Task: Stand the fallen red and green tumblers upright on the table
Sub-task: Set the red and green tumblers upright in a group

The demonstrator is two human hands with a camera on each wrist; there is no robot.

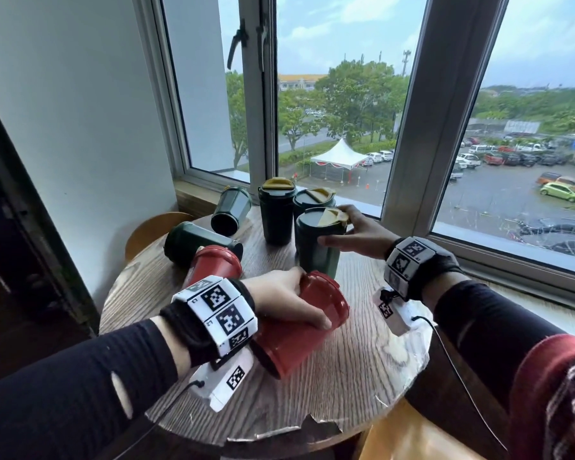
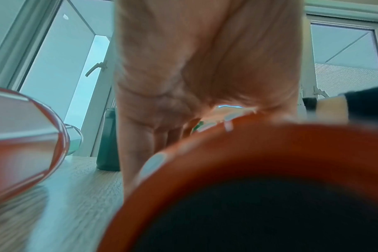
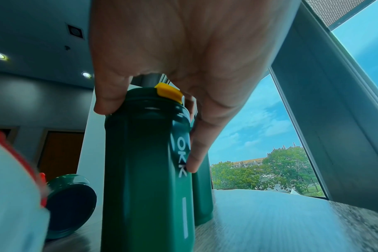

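Observation:
On the round wooden table my left hand grips a red tumbler from above. It lies on its side with the lid end pointing away to the right. A second red tumbler lies fallen just behind it. Two dark green tumblers lie fallen at the far left. My right hand holds the top of an upright green tumbler with a yellow lid tab, thumb on one side and fingers on the other.
Two more green tumblers stand upright at the back by the window sill. A wooden chair back sits left of the table. The table's front edge is chipped.

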